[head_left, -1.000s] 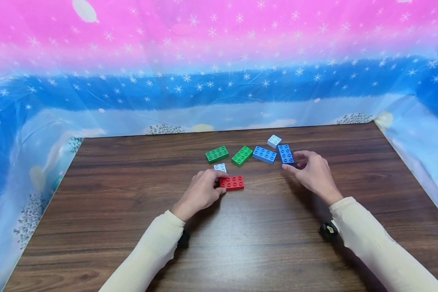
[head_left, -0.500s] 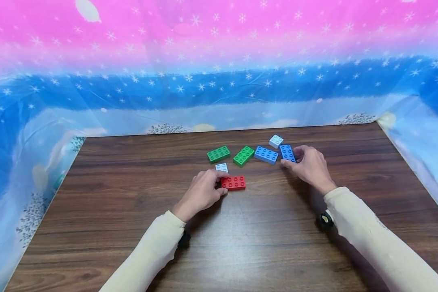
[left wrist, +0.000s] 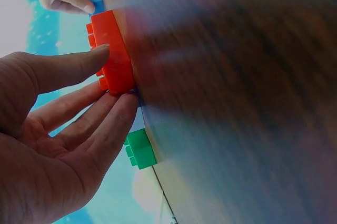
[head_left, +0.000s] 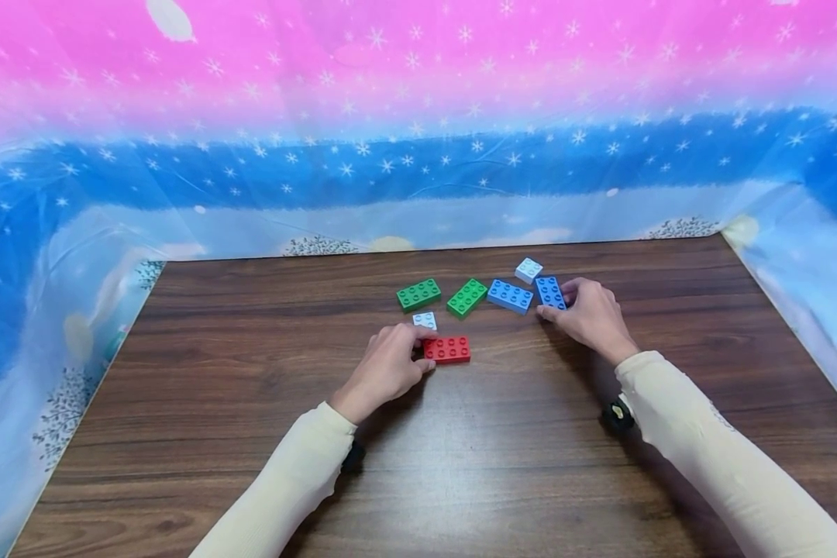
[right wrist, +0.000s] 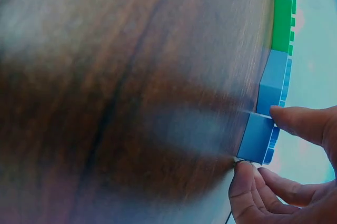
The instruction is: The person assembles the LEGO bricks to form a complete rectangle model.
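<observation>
My left hand (head_left: 384,363) pinches the left end of a red toy building brick (head_left: 449,350) lying studs up on the table. In the left wrist view the thumb presses the long side of the red brick (left wrist: 117,55), with the other fingers at its end and behind it. Over to the right, my right hand (head_left: 593,319) grips a darker blue eight-stud brick (head_left: 549,291). The right wrist view has the thumb at one side of this blue brick (right wrist: 255,138) and the fingertips at the opposite side. Both bricks sit on the wooden surface.
Between the hands lie two green bricks (head_left: 466,297) and a lighter blue brick (head_left: 509,296). A small pale blue brick (head_left: 424,320) is just behind the red one, another pale brick (head_left: 528,270) farther back. A snowflake-printed cloth (head_left: 418,170) surrounds the brown table (head_left: 251,465).
My right hand has come slightly left, its thumb moving in against the front of the darker blue brick. The left hand keeps its hold on the red brick. The head view has shifted a little.
</observation>
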